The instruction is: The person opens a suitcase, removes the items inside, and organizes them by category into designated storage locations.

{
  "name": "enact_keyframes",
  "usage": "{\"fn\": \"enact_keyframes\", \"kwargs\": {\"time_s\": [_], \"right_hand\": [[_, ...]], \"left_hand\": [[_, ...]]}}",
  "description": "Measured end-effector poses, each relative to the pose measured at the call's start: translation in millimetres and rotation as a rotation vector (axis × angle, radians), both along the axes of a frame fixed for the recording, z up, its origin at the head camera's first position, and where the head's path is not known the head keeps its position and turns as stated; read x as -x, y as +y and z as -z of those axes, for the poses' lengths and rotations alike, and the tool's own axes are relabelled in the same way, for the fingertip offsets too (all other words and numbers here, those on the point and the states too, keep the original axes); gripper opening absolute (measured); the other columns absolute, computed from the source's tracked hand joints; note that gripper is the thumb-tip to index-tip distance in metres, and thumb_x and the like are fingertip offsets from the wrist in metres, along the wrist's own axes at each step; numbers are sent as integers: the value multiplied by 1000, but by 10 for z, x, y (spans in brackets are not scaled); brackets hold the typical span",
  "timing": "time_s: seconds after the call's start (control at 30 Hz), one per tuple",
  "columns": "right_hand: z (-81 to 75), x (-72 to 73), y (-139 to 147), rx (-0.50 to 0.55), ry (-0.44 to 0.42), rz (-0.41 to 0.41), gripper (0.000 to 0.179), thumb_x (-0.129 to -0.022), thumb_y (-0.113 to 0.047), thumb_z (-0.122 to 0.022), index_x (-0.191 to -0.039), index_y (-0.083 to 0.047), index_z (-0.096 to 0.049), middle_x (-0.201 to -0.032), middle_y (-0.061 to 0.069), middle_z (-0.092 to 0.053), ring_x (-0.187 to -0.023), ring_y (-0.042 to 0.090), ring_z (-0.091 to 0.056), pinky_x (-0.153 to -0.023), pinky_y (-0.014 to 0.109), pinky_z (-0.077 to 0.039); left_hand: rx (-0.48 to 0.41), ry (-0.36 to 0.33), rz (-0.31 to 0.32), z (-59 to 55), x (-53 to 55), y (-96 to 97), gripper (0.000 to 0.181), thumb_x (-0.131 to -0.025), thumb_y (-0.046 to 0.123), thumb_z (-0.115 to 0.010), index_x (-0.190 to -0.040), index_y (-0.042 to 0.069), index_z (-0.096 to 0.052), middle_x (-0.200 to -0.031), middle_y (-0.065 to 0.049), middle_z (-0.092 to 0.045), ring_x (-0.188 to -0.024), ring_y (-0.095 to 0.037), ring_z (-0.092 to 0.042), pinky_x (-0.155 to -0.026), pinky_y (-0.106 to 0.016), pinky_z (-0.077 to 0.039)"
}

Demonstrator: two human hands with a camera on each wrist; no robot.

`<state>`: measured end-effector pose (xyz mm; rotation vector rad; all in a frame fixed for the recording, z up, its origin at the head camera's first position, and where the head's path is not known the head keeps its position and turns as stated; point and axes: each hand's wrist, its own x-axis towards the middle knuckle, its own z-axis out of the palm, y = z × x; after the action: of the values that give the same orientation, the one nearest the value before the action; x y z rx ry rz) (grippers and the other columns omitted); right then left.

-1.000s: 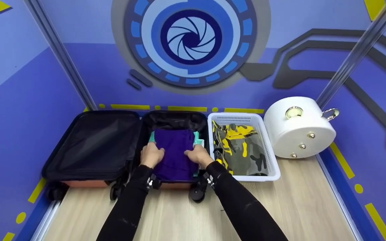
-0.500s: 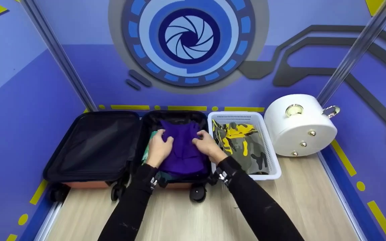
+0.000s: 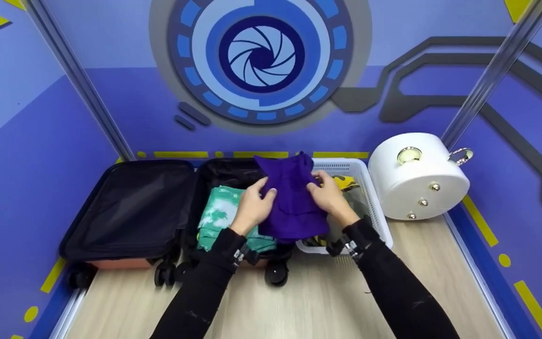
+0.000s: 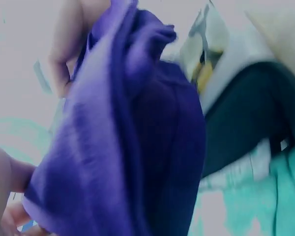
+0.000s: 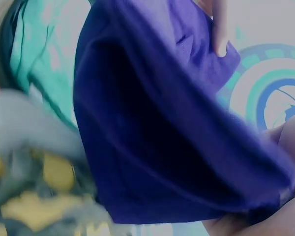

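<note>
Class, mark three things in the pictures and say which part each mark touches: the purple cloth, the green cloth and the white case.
Purple cloth [image 3: 292, 202]: head view, middle of its upper surface.
Green cloth [image 3: 221, 212]: head view, its white-patched top.
White case [image 3: 414, 189]: head view, its studded face.

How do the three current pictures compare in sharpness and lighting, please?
Head view: bright and fairly crisp, the white bag clear. Left wrist view: pale and washed out, the purple cloth soft and the green cloth blurred. Right wrist view: dark shadow inside the purple cloth's fold, camouflage clothing out of focus at lower left.
</note>
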<state>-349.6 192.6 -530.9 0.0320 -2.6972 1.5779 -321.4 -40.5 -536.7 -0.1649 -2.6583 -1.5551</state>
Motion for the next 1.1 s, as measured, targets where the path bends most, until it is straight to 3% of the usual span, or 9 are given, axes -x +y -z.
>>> {"fn": "enact_keyframes", "kwargs": {"time_s": [0.27,0.37,0.5,0.63,0.77,0.87,0.93,1.0,1.1], "right_hand": [[-2,39,582,15,63,18,41,-104,-5,-53,-144,-1,-60,-144,28,-62,-132,40,-60,-113,53,-48],[33,39,758,40,61,63,40,-105,-4,-53,-144,-1,-61,-144,27,-63,-131,37,-61,-111,49,-49],[120,33,938,2,63,142,38,-106,-4,-53,-143,-1,-61,-145,26,-64,-133,38,-62,-114,50,-48],[268,67,1076,-132,54,155,47,-108,-9,-55,-154,-3,-57,-151,28,-63,-142,44,-60,-122,56,-46],[516,130,1225,-309,-52,30,67,-107,-11,-58,-170,-4,-37,-165,32,-51,-156,51,-47,-131,62,-35],[949,292,1415,-402,-82,-69,74,-100,-9,-61,-170,-1,-37,-166,38,-45,-157,56,-42,-131,64,-34],[1152,361,1495,-439,-69,-98,70,-97,-9,-61,-165,0,-46,-163,42,-44,-154,58,-43,-128,66,-37],[1308,414,1529,-460,-36,-96,63,-96,-11,-62,-158,0,-57,-157,44,-50,-150,58,-49,-125,65,-41],[1166,334,1407,-502,-29,-72,53,-99,-17,-62,-149,0,-64,-154,44,-51,-147,60,-51,-123,67,-43]], "left_hand": [[-39,-57,214,-63,36,393,61,-117,22,-51,-173,8,-34,-180,-14,-36,-169,-31,-34,-136,-47,-33],[-31,-50,255,-12,60,512,62,-116,17,-51,-173,6,-31,-180,-16,-35,-165,-32,-42,-133,-44,-38],[-55,-52,286,99,91,639,65,-114,11,-54,-174,7,-29,-172,-20,-47,-120,-26,-69,-99,-35,-55],[2,-64,313,211,78,708,63,-112,7,-52,-173,6,-34,-141,-28,-69,-81,-17,-57,-75,-31,-46],[171,-27,337,312,14,709,46,-109,4,-50,-153,2,-63,-116,-25,-79,-84,-22,-64,-114,-44,-52],[182,-4,324,361,-4,682,38,-108,4,-52,-136,4,-77,-120,-18,-82,-86,-19,-66,-118,-45,-50],[147,-6,306,383,8,636,35,-109,5,-53,-133,5,-78,-115,-18,-82,-71,-17,-58,-90,-37,-56],[138,5,268,400,32,566,32,-109,8,-55,-129,6,-80,-111,-17,-81,-63,-12,-51,-69,-31,-46],[164,12,184,418,71,408,30,-111,13,-57,-127,9,-81,-115,-13,-82,-63,-12,-52,-67,-29,-45]]}}
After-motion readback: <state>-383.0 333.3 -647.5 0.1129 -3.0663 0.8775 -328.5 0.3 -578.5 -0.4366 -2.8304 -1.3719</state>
